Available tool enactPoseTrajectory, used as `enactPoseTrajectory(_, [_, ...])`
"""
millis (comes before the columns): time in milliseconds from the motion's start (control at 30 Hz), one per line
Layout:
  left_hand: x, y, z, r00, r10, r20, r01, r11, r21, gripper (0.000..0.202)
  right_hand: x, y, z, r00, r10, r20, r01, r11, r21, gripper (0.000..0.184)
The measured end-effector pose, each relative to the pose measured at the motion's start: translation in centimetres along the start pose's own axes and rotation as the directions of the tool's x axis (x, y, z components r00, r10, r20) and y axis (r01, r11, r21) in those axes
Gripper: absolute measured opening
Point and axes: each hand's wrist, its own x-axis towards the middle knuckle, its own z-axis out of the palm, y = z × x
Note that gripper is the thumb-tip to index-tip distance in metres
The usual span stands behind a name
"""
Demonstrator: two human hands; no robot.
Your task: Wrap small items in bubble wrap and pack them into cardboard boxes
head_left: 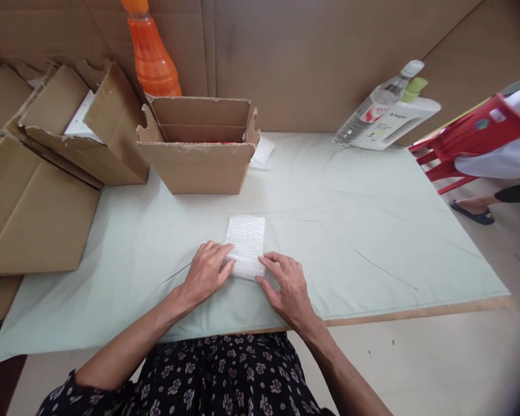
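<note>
A small rectangle of white bubble wrap (245, 241) lies flat on the pale green cloth (364, 231) near the table's front edge. My left hand (207, 271) rests on its lower left corner, fingers lying flat and pressing down. My right hand (286, 286) touches its lower right corner, fingers stretched out and slightly curled at the tips. Neither hand lifts the wrap off the cloth.
An open cardboard box (199, 144) stands behind the wrap. More flattened and open cartons (39, 190) pile at the left. An orange bottle (152, 52) stands at the back, a clear bottle and white jug (385, 118) lie at the back right. A red stool (468, 141) and another person's foot (472, 211) are at the right.
</note>
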Motion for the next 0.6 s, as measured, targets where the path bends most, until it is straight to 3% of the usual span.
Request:
enactPoseTrajectory(100, [0.9, -0.2, 0.5, 0.997, -0.057, -0.052, 0.06, 0.996, 0.06, 0.028, 0.7, 0.0, 0.7, 0.996, -0.055, 0.075, 0.059, 0.997, -0.053, 0.032])
enactPoseTrajectory(200, [0.2, 0.0, -0.2, 0.996, 0.003, -0.091, -0.007, 0.999, -0.04, 0.034, 1.5, 0.2, 1.4, 0.995, -0.027, 0.095, 0.027, 1.0, 0.004, 0.029])
enactPoseTrajectory(267, [-0.9, 0.2, -0.9, 0.996, 0.049, -0.073, -0.059, 0.989, -0.134, 0.041, 1.5, 0.4, 1.4, 0.994, 0.01, 0.108, -0.022, 0.995, 0.102, 0.028])
enactPoseTrajectory(367, [-2.0, 0.4, -1.4, 1.0, -0.003, -0.013, 0.0, 0.982, -0.191, 0.043, 1.0, 0.1, 1.0, 0.984, 0.013, 0.18, -0.051, 0.978, 0.203, 0.027])
enactPoseTrajectory(533, [-1.0, 0.4, -0.5, 0.994, -0.108, -0.023, 0.108, 0.994, -0.004, 0.033, 0.8, -1.0, 0.1, 0.999, 0.021, 0.044, -0.022, 1.0, 0.015, 0.04])
enactPoseTrajectory(600, [-0.4, 0.3, -0.3, 0.989, -0.139, -0.046, 0.14, 0.989, 0.039, 0.031, 1.2, -1.2, 0.3, 0.997, -0.021, 0.08, 0.024, 0.999, -0.038, 0.042])
